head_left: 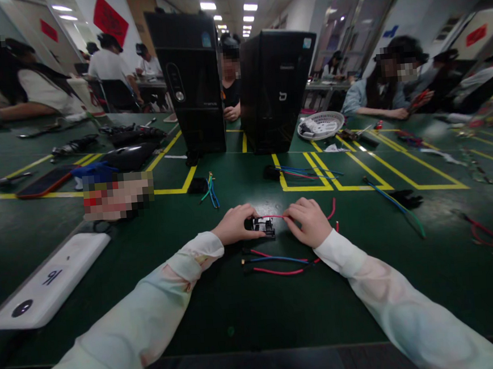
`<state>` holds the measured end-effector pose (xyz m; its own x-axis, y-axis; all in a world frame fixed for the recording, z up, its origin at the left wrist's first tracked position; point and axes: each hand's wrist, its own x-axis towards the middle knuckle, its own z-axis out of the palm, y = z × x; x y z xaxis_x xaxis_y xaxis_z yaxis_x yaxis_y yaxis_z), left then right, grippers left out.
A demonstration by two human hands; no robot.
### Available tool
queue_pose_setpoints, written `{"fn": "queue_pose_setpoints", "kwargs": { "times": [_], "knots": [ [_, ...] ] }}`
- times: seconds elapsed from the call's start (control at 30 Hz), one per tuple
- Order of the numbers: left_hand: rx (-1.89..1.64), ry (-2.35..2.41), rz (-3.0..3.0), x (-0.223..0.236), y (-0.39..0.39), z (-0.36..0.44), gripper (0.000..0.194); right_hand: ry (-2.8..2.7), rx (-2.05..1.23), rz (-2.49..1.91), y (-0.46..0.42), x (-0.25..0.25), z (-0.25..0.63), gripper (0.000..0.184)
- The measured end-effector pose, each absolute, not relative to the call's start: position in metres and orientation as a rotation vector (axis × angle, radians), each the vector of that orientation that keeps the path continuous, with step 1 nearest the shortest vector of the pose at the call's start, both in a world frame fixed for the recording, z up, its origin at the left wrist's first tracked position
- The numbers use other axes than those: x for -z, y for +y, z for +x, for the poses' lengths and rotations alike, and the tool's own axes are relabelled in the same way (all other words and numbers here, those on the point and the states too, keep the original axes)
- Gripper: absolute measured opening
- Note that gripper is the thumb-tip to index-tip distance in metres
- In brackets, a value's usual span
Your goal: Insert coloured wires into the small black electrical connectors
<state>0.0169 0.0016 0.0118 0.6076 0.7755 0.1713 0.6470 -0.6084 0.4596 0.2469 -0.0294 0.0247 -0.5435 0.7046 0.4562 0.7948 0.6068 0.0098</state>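
Observation:
My left hand (236, 224) grips a small black plastic part with an open frame (269, 228) by its left side, thumb below and fingers above. My right hand (309, 222) pinches a red wire (274, 216) between thumb and fingertips. This wire runs left to the top of the black part; whether its end is fixed there I cannot tell. Just below the hands, a blue wire (273, 258) and another red wire (279, 272) lie on the green table. Further red wire ends (332, 208) show beyond my right hand.
Two black computer towers (196, 86) stand ahead. A white power bank (53, 285) lies at left, near a phone (47, 182). Bundles of coloured wires (212, 192) lie inside and beside yellow tape lines. A white basket (321, 125) sits at back right. Several people sit around.

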Motion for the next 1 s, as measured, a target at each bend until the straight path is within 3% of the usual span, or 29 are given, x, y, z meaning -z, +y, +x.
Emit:
{"fn": "queue_pose_setpoints", "kwargs": {
  "times": [0.23, 0.47, 1.0],
  "knots": [
    [-0.522, 1.136, 2.474, -0.0103, 0.002, 0.0163, 0.043, -2.416, 0.172, -1.234, -0.0253, -0.0173, 0.2481, 0.022],
    [-0.524, 1.135, 2.469, -0.011, 0.0015, 0.0165, 0.041, -2.442, 0.299, -1.207, -0.0314, -0.0226, 0.2497, 0.025],
    [-0.513, 1.127, 2.475, -0.0124, 0.0008, 0.0164, 0.042, -2.524, 0.229, -1.198, -0.0314, -0.0226, 0.2502, 0.022]
  ]
}}
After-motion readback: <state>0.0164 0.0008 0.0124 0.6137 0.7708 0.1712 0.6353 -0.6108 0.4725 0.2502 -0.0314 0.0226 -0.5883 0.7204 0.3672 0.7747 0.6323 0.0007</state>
